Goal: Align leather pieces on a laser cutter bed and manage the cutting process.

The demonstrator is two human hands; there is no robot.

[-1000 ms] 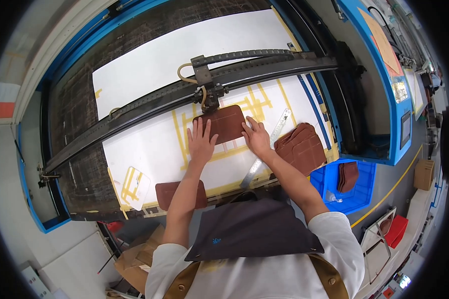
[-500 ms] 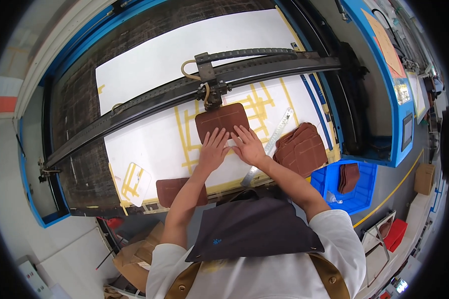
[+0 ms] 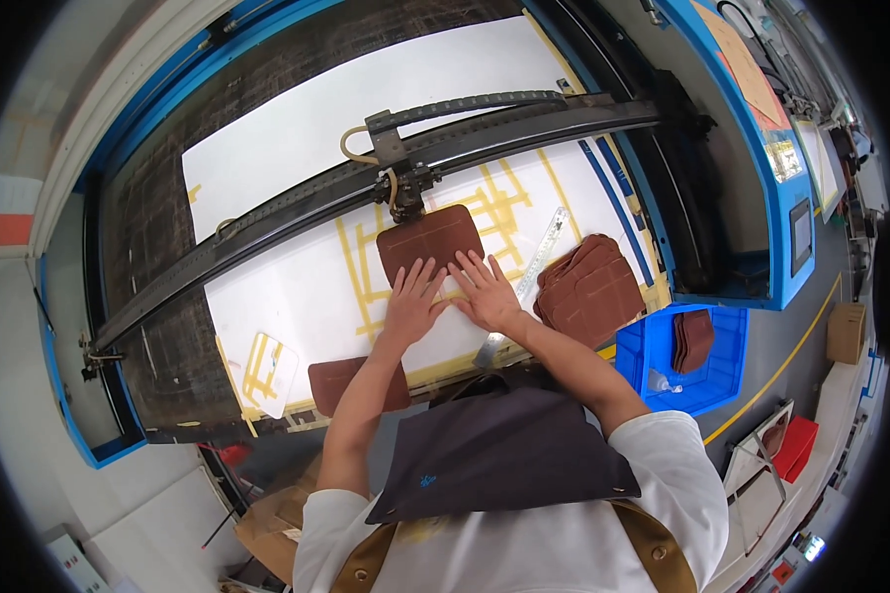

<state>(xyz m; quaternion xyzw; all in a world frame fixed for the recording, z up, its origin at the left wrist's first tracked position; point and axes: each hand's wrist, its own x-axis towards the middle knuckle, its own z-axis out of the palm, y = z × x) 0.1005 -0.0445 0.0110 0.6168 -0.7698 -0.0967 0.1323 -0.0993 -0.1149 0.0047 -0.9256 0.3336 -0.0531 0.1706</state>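
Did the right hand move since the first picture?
Yes: the right hand moved down the picture, farther from the black bar.

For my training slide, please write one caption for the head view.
Bare left hand and right hand touch a brown, rounded rectangular, leather-like panel near a black metal gantry.

The person wears a white short-sleeved shirt point(image 3: 544, 539), its left sleeve point(image 3: 324, 529) and right sleeve point(image 3: 674, 465) loose and ending above the elbows, so that both forearms are bare. Over it hangs a dark charcoal apron point(image 3: 514, 455) of smooth cloth, its bib broadest at the edge nearest the chest. A small bright-blue emblem point(image 3: 428, 482) sits on its left half. Two wide olive-brown straps point(image 3: 660, 553) cross the shoulders, each bearing a round metallic stud. A faint yellowish patch point(image 3: 427, 528) shows on the shirt beside the bib's edge.
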